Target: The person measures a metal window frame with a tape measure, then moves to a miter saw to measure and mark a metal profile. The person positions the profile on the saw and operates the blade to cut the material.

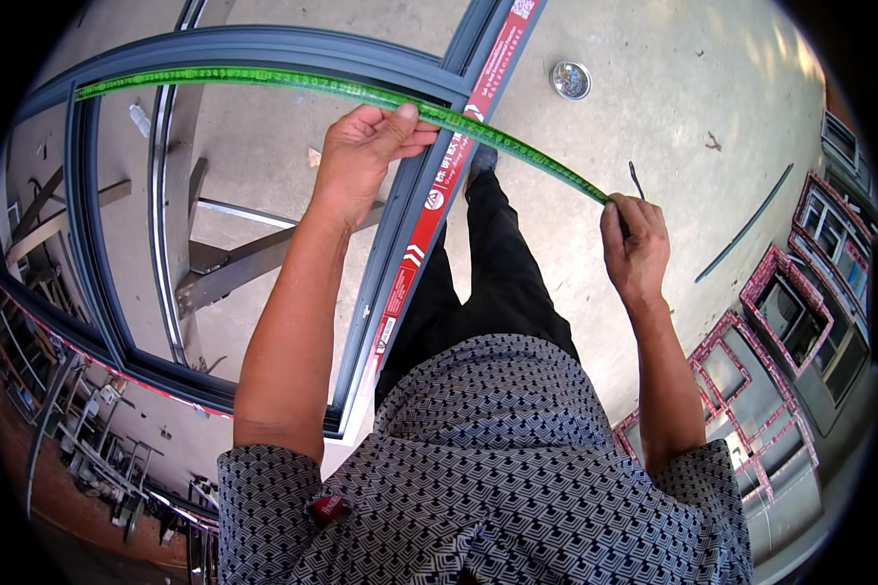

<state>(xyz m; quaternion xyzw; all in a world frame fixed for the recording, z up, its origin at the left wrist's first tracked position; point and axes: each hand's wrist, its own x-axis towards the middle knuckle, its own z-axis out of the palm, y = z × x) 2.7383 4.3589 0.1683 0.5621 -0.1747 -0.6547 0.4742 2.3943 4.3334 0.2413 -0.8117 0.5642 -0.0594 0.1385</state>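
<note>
A green tape measure [293,78] stretches across a dark grey metal window frame [263,44], from the frame's left upright to beyond its right side. My left hand [369,146] pinches the blade between thumb and fingers, close to the frame's right member. Out to the right, my right hand [638,239] is closed around the tape's near end; its case is mostly hidden by the fingers. A thin dark strap [635,178] sticks up beside that hand. Red protective film [424,226] with white print covers the frame's right edge.
A round tin [571,80] stands on the concrete floor. Metal bars and supports [234,268] lie below the frame. Several frames with red film [785,307] stand at the right. A long dark strip [746,224] lies on the floor. Stacked metal pieces [98,429] sit at lower left.
</note>
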